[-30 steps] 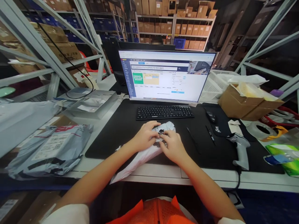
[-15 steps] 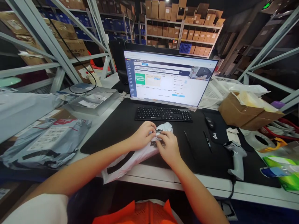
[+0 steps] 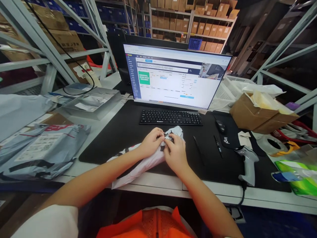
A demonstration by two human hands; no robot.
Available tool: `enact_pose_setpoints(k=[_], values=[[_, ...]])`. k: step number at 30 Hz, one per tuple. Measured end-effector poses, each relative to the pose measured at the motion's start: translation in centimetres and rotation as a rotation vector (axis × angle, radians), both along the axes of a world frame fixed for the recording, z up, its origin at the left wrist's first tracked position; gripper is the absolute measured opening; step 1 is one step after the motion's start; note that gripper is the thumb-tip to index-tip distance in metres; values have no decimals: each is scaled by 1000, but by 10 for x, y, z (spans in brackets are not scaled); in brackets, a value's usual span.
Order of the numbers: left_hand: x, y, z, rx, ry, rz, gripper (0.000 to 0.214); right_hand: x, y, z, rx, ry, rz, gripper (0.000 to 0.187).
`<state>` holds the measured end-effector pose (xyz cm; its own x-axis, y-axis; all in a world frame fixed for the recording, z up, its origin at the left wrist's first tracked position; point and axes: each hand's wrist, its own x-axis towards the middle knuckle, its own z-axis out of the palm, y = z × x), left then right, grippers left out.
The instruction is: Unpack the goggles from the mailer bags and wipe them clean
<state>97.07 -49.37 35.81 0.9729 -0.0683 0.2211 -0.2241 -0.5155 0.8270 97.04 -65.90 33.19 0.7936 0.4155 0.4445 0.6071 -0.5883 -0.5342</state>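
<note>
Bag (image 3: 146,167), pale plastic with black print, lay aslant on the black mat (image 3: 104,142). Its long axis ran from the desk's (image 3: 158,181) front edge, at the person's left, up and rightward to a crumpled far end short of the keyboard (image 3: 170,117). Near corner reached the front edge of the desk.

Both hands touched the bag, working close together toward that far end rather than mid-length. Left hand (image 3: 152,142) came in from the left, its forearm crossing over the bag's near half; fingers curled, thumb and fingertips drawn together in a pinch on the plastic. Right hand (image 3: 175,153) came from the right, fingers bent over the bag's upper face, thumb opposed, plastic gripped between. Fingertips of the two hands almost met around a dark, wrinkled patch; it was too small to tell exactly what scrap sat between them.

Key relation: the crumpled tip stuck out just beyond the right hand's fingers, so the right was nearer to it. The long tail trailed back under the left forearm toward the body.

Right of the hands, well clear: pen (image 3: 218,146), mouse (image 3: 220,126), scanner (image 3: 249,165).
</note>
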Motion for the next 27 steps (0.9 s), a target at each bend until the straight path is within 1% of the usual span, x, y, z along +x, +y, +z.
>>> enact_pose_setpoints(k=[3, 6, 7, 10, 12, 13, 14, 15, 18, 19, 21, 22, 24, 25, 27], values=[[-3, -4, 2, 21, -36, 5, 19, -1, 2, 0, -41, 17, 2, 30], [-3, -4, 3, 48, -73, 35, 18, 0, -1, 2, 45, 24, 74, 9], [-2, -2, 4, 63, -92, 49, 18, 0, -3, 3, 82, 14, 110, 6], [0, 10, 6, 171, -164, 100, 19, 0, -9, 6, 170, -51, 227, 15], [-1, 20, 9, 276, -198, 111, 18, -1, -10, 7, 201, -82, 258, 16], [-3, 23, 11, 323, -218, 93, 18, -1, -10, 7, 215, -88, 256, 16], [-6, 26, 14, 366, -241, 48, 17, -1, -11, 7, 232, -90, 248, 17], [-9, 28, 17, 408, -268, -27, 16, -1, -11, 6, 256, -91, 240, 18], [-19, 28, 27, 558, -312, -340, 17, 3, -13, 2, 372, -109, 209, 30], [-21, 27, 30, 601, -305, -424, 19, 5, -14, 1, 411, -123, 193, 35], [-23, 24, 33, 642, -298, -509, 19, 8, -17, 2, 449, -164, 170, 39], [-24, 22, 33, 642, -311, -522, 19, 9, -18, 4, 438, -188, 173, 40], [-27, 18, 32, 621, -375, -515, 19, 5, -20, 13, 343, -226, 218, 39], [-29, 16, 31, 601, -417, -491, 19, 2, -20, 18, 275, -236, 252, 36], [-35, 12, 29, 544, -492, -389, 20, -10, -20, 31, 149, -254, 294, 29]])
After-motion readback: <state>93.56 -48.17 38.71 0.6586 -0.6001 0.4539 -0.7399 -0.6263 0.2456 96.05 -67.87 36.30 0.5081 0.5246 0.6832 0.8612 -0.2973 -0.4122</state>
